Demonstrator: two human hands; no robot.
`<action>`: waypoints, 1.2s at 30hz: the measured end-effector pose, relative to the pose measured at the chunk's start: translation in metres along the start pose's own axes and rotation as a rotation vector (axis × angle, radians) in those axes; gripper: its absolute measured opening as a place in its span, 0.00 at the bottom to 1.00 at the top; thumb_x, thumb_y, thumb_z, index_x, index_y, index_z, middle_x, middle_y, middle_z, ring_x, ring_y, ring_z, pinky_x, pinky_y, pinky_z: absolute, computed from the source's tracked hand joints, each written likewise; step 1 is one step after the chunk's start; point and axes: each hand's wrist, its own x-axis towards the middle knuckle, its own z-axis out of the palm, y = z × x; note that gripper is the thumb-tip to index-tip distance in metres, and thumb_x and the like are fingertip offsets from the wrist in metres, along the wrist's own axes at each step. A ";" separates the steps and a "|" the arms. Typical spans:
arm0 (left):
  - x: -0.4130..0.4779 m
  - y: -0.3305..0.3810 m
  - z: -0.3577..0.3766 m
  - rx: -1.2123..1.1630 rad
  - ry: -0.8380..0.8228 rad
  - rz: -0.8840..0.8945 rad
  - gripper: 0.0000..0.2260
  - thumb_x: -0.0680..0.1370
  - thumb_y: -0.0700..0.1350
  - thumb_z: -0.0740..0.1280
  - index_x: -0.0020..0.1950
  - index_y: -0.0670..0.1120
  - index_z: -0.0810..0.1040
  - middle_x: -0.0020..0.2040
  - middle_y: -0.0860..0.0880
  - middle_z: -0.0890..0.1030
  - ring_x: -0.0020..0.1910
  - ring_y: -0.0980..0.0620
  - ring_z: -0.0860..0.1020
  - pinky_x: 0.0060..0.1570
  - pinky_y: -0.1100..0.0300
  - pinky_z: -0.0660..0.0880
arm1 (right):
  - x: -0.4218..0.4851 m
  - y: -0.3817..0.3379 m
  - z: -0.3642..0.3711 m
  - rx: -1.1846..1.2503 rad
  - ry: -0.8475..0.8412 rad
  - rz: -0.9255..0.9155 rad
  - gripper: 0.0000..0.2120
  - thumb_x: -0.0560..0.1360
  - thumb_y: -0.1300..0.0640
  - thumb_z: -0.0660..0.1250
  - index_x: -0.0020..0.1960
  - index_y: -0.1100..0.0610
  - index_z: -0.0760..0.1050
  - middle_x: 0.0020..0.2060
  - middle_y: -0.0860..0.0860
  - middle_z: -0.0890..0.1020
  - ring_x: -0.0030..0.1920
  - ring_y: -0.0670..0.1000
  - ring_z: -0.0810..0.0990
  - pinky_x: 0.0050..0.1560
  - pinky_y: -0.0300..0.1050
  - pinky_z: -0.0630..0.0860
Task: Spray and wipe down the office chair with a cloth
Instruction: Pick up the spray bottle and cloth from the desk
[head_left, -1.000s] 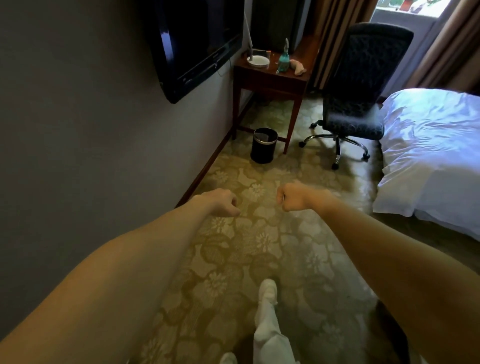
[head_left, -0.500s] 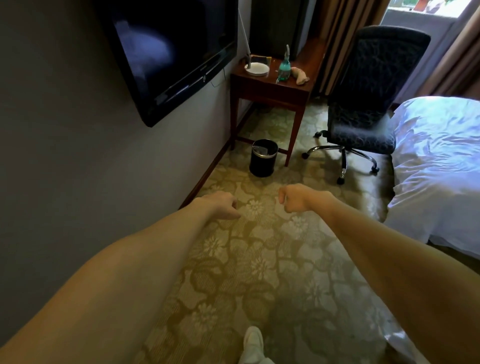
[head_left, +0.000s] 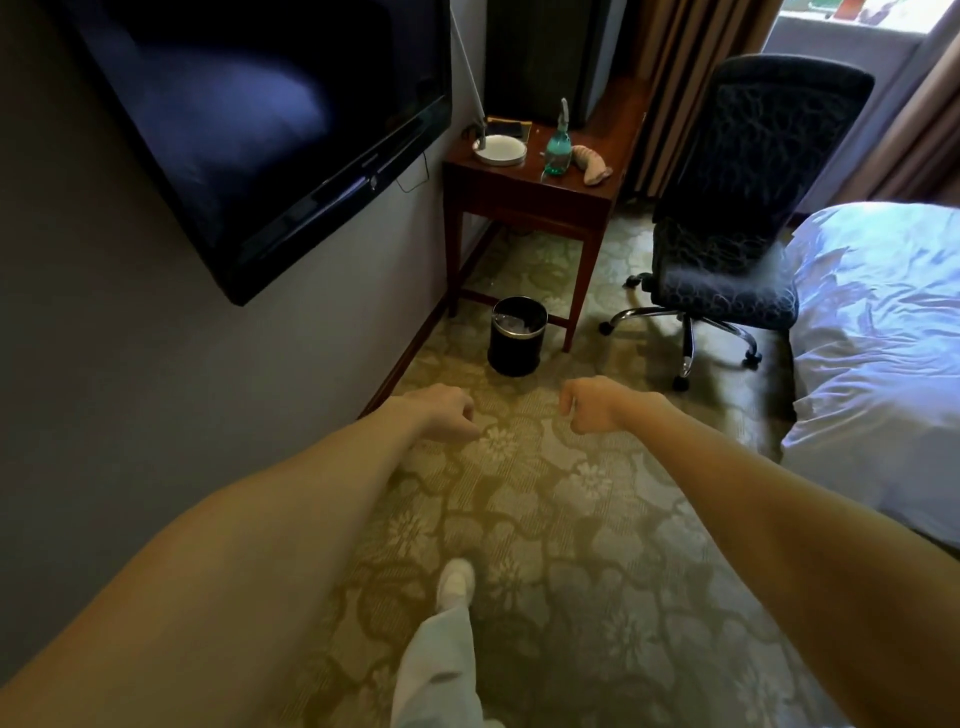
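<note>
Dark swirl-patterned office chair on chrome wheeled base; left hand and right hand empty fists.

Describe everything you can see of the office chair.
The office chair stands upright on the patterned carpet, between the wooden table and the bed. Dark patterned fabric covers its high back and seat; a chrome star base rides on black casters. Nobody touches it; contact with the bed is unclear.

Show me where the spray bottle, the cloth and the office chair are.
spray bottle (head_left: 557, 151): head view, on its teal body.
cloth (head_left: 593, 166): head view, on its middle.
office chair (head_left: 727, 293): head view, on its seat.
</note>
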 end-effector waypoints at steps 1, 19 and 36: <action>0.011 -0.002 -0.003 0.002 -0.005 0.004 0.13 0.76 0.55 0.63 0.54 0.49 0.76 0.53 0.51 0.77 0.51 0.52 0.76 0.50 0.56 0.75 | 0.010 0.003 -0.003 0.003 -0.007 0.003 0.16 0.74 0.63 0.64 0.62 0.58 0.72 0.57 0.56 0.76 0.55 0.55 0.75 0.54 0.47 0.74; 0.234 -0.044 -0.157 0.093 -0.048 0.074 0.13 0.77 0.54 0.62 0.57 0.48 0.76 0.55 0.49 0.76 0.52 0.50 0.76 0.54 0.52 0.76 | 0.215 0.051 -0.138 0.033 0.053 0.080 0.14 0.77 0.61 0.62 0.63 0.59 0.73 0.59 0.55 0.77 0.59 0.57 0.76 0.56 0.47 0.73; 0.409 0.042 -0.217 0.090 -0.110 0.111 0.08 0.78 0.50 0.61 0.50 0.48 0.75 0.50 0.49 0.75 0.48 0.49 0.75 0.41 0.59 0.68 | 0.333 0.215 -0.202 0.090 0.020 0.154 0.15 0.75 0.59 0.66 0.61 0.56 0.72 0.57 0.55 0.76 0.56 0.55 0.75 0.49 0.44 0.71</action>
